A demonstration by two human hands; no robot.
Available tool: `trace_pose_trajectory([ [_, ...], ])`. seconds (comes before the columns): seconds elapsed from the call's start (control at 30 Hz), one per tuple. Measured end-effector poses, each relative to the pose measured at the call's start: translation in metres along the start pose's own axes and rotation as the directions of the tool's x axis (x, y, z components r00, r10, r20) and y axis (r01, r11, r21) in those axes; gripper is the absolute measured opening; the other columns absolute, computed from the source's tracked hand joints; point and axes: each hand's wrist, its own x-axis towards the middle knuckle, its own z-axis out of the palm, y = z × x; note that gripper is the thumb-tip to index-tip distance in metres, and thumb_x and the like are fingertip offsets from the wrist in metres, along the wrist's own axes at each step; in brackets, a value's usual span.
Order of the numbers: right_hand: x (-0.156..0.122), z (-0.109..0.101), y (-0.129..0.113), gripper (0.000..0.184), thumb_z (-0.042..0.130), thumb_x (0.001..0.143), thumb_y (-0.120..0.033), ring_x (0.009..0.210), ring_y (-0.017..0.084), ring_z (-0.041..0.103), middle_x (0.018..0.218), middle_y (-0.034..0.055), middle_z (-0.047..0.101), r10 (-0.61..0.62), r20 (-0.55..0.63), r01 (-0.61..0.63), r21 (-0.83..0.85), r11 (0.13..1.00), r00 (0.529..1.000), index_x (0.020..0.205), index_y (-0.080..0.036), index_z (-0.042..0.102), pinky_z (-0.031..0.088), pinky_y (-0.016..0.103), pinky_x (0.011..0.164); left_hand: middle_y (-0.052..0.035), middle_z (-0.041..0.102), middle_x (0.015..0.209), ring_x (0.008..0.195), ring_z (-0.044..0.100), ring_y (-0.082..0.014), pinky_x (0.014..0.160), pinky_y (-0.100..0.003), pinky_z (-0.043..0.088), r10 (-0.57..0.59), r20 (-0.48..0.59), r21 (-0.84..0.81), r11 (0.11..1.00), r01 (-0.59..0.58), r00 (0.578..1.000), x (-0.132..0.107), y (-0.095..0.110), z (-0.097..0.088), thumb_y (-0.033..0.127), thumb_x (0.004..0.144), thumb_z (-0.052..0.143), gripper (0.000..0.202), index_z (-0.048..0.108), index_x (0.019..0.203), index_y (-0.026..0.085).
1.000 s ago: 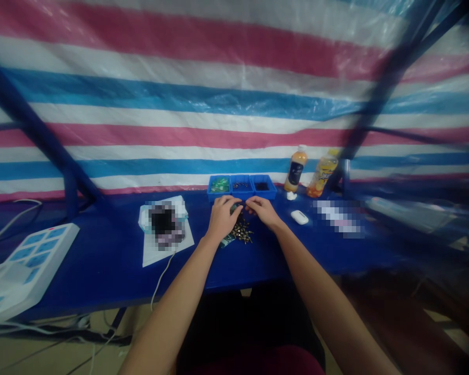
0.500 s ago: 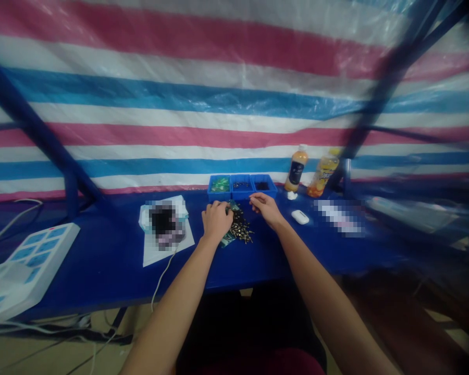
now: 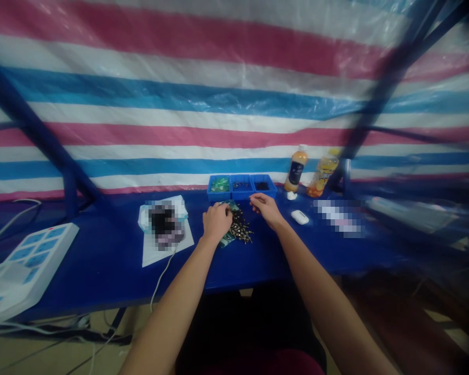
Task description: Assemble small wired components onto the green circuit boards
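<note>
My left hand (image 3: 217, 221) rests at the left side of a pile of small brass-coloured metal parts (image 3: 242, 230). Its fingers are curled, with something small and dark by the fingertips that I cannot make out. Green plastic bags (image 3: 227, 240) lie partly beneath the pile and that hand. To the right of the pile, my right hand (image 3: 266, 209) is held with thumb and forefinger pinched together; whatever is between them is too small to name. Just beyond the hands stand three joined blue bins: one with green packets (image 3: 220, 184), one with small parts (image 3: 241, 185), one with dark pieces (image 3: 262, 186).
Two drink bottles (image 3: 296, 169) stand at the back right, with a white case (image 3: 299, 217) nearer. On the left are a white sheet (image 3: 152, 258) under a blurred-out item with a cable, and a large white power strip (image 3: 50, 260). A striped sheet (image 3: 180, 135) hangs behind the table.
Hardly anything differs. Both hands keep nearly the same place and pose, and the pile looks the same.
</note>
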Motion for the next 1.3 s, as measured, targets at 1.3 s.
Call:
trace_pose_trajectory([
  [1.3,-0.0007,0.0006,-0.0019,0.035,0.071,0.072,-0.048,0.062,0.012,0.053,0.077,0.0021,0.065,0.01,-0.016,-0.01,-0.023,1.0,1.0,0.092,-0.019,0.066,0.036,0.025,0.055,-0.0059,0.065,0.11,0.099,0.062,-0.0236,0.084,-0.034,0.045,-0.018,0.006,-0.055,0.998,0.018,1.0,0.0012,0.001,0.0029,0.039,0.091,0.05,0.024,0.067,0.102,0.026],
])
